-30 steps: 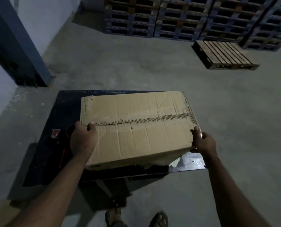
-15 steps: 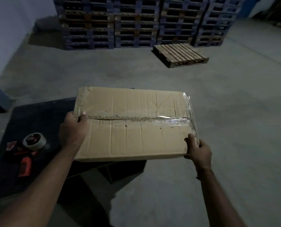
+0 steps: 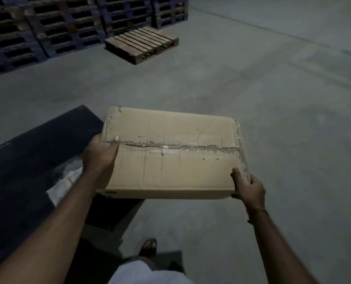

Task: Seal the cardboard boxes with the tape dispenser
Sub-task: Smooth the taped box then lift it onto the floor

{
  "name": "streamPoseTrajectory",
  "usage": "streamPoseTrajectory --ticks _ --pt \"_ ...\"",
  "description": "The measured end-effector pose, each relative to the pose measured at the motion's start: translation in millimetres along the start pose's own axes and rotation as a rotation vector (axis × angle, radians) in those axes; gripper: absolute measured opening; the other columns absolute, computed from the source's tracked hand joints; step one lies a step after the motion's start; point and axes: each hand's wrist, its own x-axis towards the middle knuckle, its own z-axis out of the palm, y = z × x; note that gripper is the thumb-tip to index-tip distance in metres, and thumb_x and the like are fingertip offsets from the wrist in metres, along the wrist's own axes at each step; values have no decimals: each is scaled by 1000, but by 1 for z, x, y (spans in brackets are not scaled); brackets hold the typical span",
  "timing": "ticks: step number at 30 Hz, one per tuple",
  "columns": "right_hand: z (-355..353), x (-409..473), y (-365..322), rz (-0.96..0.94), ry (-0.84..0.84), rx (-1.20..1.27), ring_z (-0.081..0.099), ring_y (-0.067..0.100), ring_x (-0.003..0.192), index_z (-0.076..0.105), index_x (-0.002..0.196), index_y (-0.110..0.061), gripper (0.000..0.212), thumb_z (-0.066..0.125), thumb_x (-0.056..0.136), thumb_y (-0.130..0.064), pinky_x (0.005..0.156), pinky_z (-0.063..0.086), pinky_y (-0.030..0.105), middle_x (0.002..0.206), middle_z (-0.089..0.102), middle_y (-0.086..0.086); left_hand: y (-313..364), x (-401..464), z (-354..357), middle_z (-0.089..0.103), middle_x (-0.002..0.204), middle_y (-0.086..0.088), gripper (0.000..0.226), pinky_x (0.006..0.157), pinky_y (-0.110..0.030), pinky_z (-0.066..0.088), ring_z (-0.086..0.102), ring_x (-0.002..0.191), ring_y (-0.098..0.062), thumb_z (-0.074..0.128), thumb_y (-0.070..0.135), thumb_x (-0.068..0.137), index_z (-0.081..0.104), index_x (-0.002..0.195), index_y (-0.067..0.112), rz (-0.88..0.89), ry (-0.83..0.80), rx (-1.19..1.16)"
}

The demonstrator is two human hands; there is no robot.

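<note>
A flat brown cardboard box [image 3: 170, 160] hangs in the air in front of me, clear tape shining along its centre seam and over its right end. My left hand [image 3: 100, 154] grips the box's left edge with the thumb on top. My right hand [image 3: 247, 186] holds the near right corner, fingers under it and thumb on the top face. The box is past the right edge of the dark table [image 3: 27, 160]. The tape dispenser is out of view.
A single wooden pallet [image 3: 141, 45] lies on the concrete floor ahead. Stacks of blue pallets [image 3: 47, 27] line the far wall at the left. A pale sheet [image 3: 68, 181] lies on the table near my left forearm. My sandalled foot [image 3: 149, 245] shows below.
The box has been lifted off the table and carried to the right. My view has turned right, and the tape dispenser and tape roll have left the frame.
</note>
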Motion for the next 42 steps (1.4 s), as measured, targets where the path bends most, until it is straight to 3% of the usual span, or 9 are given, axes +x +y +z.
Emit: streamPoseTrajectory --ticks 8,12,15,19,26,28,32,38,42 --pt "-64 27 92 246 140 77 75 28 96 74 115 -13 51 83 85 -53 67 68 52 106 76 6 34 21 145 68 116 2 40 83 -34 47 65 105 -24 69 42 97 63 129 18 50 -319 -17" --pt "-77 45 137 345 225 105 75 31 99 75 111 -15 44 84 86 -50 71 68 53 105 77 8 36 38 238 53 142 -14 56 106 -44 45 52 132 -38 71 47 96 56 141 18 61 -476 193" --pt "-79 62 173 422 282 112 77 31 96 77 107 -19 59 84 71 -65 73 68 52 101 79 7 29 45 306 32 153 -19 57 119 -48 32 31 145 -41 65 46 100 50 148 19 31 -563 344" --pt "-80 92 245 527 346 128 77 28 90 76 104 -20 89 83 47 -89 73 68 50 100 80 6 -2 49 396 32 150 -17 51 118 -50 38 38 140 -41 59 45 101 50 146 22 -17 -688 420" --pt "-59 153 371 622 386 216 74 26 90 73 111 -14 27 81 93 -32 71 64 37 112 77 14 -89 35 541 32 155 -24 47 119 -47 35 35 143 -43 49 34 108 49 147 7 27 -784 511" --pt "-48 161 418 645 399 220 76 32 99 74 101 -21 26 85 87 -39 86 65 51 110 78 12 -120 35 572 33 153 -21 45 117 -50 40 39 141 -42 52 30 108 49 146 6 4 -840 513" --pt "-29 173 536 719 384 225 78 30 100 78 96 -29 76 88 45 -84 89 64 58 107 81 4 -171 36 620 36 132 -3 31 109 -48 51 48 124 -29 57 23 103 60 133 15 -28 -946 475" --pt "-10 176 626 782 398 286 77 31 102 77 97 -33 80 86 39 -88 91 63 57 111 80 3 -325 87 727 56 128 -10 37 97 -52 60 64 117 -35 59 40 76 69 111 31 -29 -1043 538" --pt "-9 177 679 803 454 278 77 31 103 76 98 -34 79 86 41 -88 92 63 58 113 79 3 -291 38 730 55 130 -14 24 94 -45 59 61 116 -32 58 22 88 66 111 22 -19 -1115 452"
